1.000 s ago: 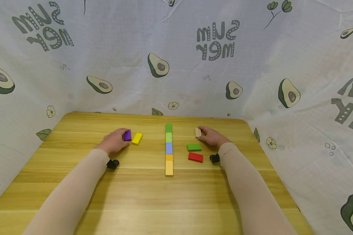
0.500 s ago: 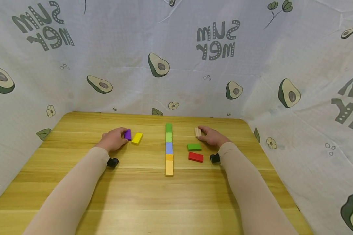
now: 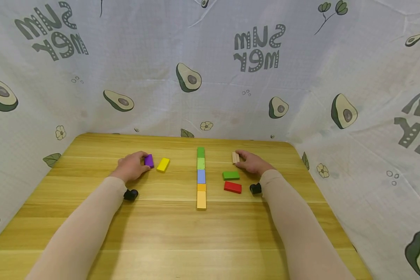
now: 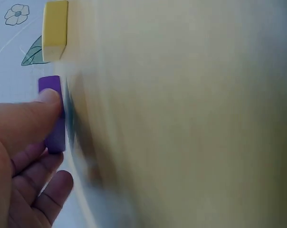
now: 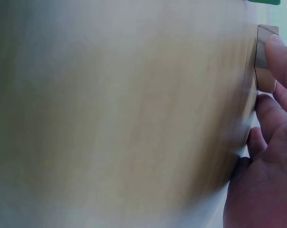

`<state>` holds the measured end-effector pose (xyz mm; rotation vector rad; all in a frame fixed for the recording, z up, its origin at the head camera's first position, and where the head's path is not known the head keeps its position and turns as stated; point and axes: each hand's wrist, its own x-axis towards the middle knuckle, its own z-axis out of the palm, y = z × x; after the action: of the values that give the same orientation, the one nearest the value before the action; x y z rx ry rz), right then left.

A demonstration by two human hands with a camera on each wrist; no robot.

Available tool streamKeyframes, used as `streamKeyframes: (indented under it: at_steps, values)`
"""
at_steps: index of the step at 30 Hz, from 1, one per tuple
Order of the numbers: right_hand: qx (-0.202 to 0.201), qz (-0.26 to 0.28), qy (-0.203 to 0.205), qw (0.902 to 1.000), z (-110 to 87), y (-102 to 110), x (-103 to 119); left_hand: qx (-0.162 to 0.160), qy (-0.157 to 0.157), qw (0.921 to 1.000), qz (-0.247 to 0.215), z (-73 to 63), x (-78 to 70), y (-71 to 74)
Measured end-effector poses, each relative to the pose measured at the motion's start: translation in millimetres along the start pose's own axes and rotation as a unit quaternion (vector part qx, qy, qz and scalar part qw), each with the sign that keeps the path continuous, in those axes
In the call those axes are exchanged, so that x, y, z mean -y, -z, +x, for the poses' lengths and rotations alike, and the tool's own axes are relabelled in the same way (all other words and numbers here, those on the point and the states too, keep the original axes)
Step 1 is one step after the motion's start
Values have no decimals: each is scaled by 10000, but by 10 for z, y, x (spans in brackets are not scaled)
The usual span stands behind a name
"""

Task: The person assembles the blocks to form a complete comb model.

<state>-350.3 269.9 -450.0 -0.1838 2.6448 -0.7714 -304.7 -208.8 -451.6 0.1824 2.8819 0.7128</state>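
Observation:
My left hand [image 3: 129, 167] pinches a purple block [image 3: 149, 161] between thumb and fingers at the table's far left. In the left wrist view the thumb lies across the purple block [image 4: 55, 137], with fingers behind its lower end. A yellow block [image 3: 163, 165] lies just right of it. On the other side, my right hand [image 3: 252, 163] holds a bare-wood block [image 3: 235, 158] by its ends. The right wrist view shows thumb and fingers around this wooden block [image 5: 266, 78]. Nearer me lie a green block [image 3: 231, 175] and a red block [image 3: 232, 187].
Down the table's middle runs a straight row of blocks: dark green [image 3: 201, 152], light green [image 3: 201, 163], blue [image 3: 201, 176], orange [image 3: 201, 187] and pale orange [image 3: 201, 200]. A printed white cloth [image 3: 154, 105] hangs around the back and sides of the wooden table [image 3: 168, 241].
My left hand has shifted slightly left with the purple block, widening its gap from the yellow one. The right hand and its wooden block have stayed put.

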Motion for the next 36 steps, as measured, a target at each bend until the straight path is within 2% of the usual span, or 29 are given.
streamKeyframes:
  at_steps: [3, 7, 13, 18, 25, 30, 36]
  values:
    - [15, -42, 13, 10000, 3, -2, -10, -106, -78, 9999, -27, -43, 23, 14]
    - [2, -146, 49, 9999, 2, 0, -17, -209, -357, 9991, -124, -154, -40, 24]
    - [-20, -131, 67, 9999, -1, 4, -16, -213, -1091, 9937, -127, -416, -330, -62]
    - [-4, -81, 72, 9999, 4, 7, -24, 81, -1779, 9840, 9, -676, -623, -269]
    - [-38, -98, 84, 9999, 0, 2, -14, 664, -2552, 9643, -261, -968, -962, -552]
    - [-36, -132, 72, 9999, -3, -4, -8, 953, -2868, 9530, -207, -1095, -1116, -687]
    - [-37, -156, 83, 9998, 3, -15, -3, 1012, -3021, 9471, 380, -1114, -1192, -805]
